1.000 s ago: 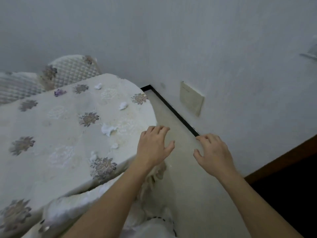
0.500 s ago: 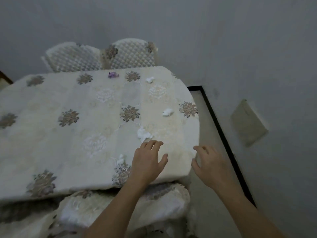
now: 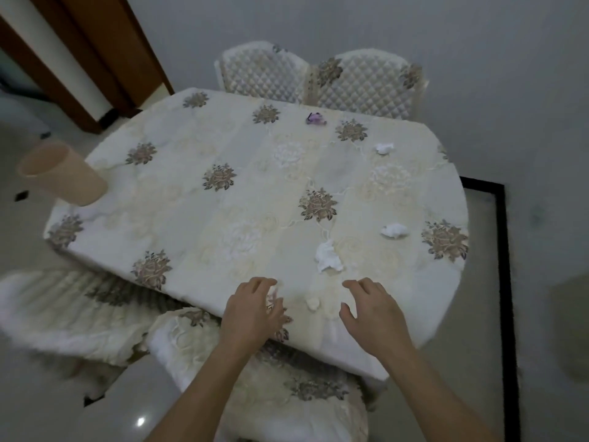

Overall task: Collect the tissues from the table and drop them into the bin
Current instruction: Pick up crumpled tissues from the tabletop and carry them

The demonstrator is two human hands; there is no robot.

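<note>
Several crumpled white tissues lie on the floral tablecloth: a large tissue (image 3: 328, 257) just beyond my hands, a second tissue (image 3: 394, 231) to its right, and a far tissue (image 3: 384, 148) near the back right. A tiny tissue scrap (image 3: 312, 303) lies between my hands. My left hand (image 3: 251, 311) hovers at the near table edge with its fingers spread and curved over another small tissue (image 3: 272, 291) that shows at its fingertips. My right hand (image 3: 373, 309) hovers open beside it and holds nothing. A beige bin (image 3: 60, 173) stands at the table's left end.
The oval table (image 3: 197, 218) has quilted chairs at the back (image 3: 264, 71) and cushioned chairs (image 3: 223, 342) tucked in at the near side under my arms. A small purple object (image 3: 315, 119) lies near the far edge. A wooden door frame (image 3: 95, 59) stands at the back left.
The view has swung left, from the wall and floor to the whole table and the bin. Both hands have moved from over the floor to above the table's near edge.
</note>
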